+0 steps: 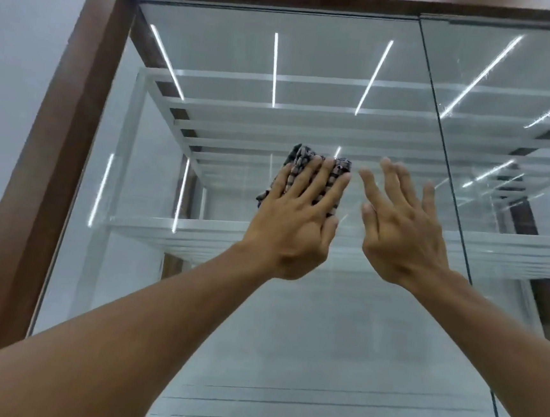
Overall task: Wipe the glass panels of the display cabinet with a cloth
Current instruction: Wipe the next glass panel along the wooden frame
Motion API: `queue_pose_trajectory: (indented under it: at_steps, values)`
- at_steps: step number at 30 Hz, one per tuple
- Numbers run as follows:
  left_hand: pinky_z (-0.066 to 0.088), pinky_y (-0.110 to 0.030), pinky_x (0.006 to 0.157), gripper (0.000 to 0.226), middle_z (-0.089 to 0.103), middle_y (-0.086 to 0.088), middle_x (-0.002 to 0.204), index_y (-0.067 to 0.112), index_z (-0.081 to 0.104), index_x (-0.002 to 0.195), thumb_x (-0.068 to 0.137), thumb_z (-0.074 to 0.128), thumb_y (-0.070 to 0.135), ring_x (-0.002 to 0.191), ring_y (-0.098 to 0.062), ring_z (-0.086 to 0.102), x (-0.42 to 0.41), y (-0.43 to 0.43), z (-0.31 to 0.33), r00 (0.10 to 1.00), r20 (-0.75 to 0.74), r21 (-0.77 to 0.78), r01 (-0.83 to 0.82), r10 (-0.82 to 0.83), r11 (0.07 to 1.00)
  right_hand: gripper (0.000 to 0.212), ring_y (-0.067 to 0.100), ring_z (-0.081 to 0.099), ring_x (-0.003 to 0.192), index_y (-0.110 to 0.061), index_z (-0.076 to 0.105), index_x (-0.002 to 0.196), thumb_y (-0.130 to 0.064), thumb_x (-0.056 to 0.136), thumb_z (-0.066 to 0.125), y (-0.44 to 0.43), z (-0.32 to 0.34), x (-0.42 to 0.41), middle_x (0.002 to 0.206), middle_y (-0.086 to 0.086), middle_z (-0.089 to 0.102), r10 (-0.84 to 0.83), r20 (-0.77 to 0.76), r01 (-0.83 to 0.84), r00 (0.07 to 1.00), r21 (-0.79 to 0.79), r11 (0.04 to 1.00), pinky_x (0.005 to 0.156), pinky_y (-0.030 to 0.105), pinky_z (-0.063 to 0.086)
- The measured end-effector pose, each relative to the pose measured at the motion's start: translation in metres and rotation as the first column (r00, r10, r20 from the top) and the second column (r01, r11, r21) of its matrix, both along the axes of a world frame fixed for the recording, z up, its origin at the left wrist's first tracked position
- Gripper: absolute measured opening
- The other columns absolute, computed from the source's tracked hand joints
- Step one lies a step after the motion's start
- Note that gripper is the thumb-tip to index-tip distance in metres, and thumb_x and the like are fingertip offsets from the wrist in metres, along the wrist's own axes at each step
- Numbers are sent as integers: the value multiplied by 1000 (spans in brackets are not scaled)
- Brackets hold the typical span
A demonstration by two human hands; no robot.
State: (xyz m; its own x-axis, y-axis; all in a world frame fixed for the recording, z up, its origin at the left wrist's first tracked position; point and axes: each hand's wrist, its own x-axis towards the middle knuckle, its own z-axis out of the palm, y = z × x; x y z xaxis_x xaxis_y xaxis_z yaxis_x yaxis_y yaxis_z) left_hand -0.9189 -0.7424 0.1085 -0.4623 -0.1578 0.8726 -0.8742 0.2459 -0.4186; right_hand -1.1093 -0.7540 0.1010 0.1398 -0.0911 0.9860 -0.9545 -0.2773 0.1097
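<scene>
A tall display cabinet with a dark wooden frame (87,98) fills the head view, seen from below. Its left glass panel (257,323) is large; a second glass panel (514,229) joins it at a vertical seam on the right. My left hand (299,217) presses a checked dark cloth (299,159) flat against the left panel with straight, spread fingers. The cloth shows above and between the fingers. My right hand (401,226) is raised just beside it, fingers straight and slightly spread, near or on the same panel, holding nothing.
Inside the cabinet are white glass shelves (198,231) with nothing on them. Bright strip lights reflect in the glass. A pale wall (23,70) lies left of the frame. The right panel shows smears near its top.
</scene>
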Motion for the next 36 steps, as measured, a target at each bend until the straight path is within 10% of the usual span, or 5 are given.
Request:
queue_pose_trajectory:
  at_steps: [8,18,36]
  values:
    - [-18,-48,126,64,-20,-4,172,21,-8,165,108,14,42,157,-20,-25,-102,-1,31,1000,2,58,27,-27,998,66,22,-6,158,-20,6,162,-42,101,8,3,7,-59,171,11,0,-226,82,227,971,0,974,125,60,-6]
    - [-17,-46,127,63,-18,-5,172,14,-11,164,110,12,39,157,-19,-23,-153,-9,-5,992,100,74,74,-81,995,61,0,4,148,-5,19,160,-21,101,23,-2,-18,-101,169,9,16,225,219,-195,949,-151,969,124,17,-1]
    - [-14,-42,127,65,-11,1,173,25,0,166,105,13,44,158,-14,-18,26,-1,-37,996,-80,-33,30,-32,999,65,22,-7,158,-12,4,161,-34,101,13,-2,-40,64,171,8,1,72,-10,-72,997,-19,997,126,57,-5]
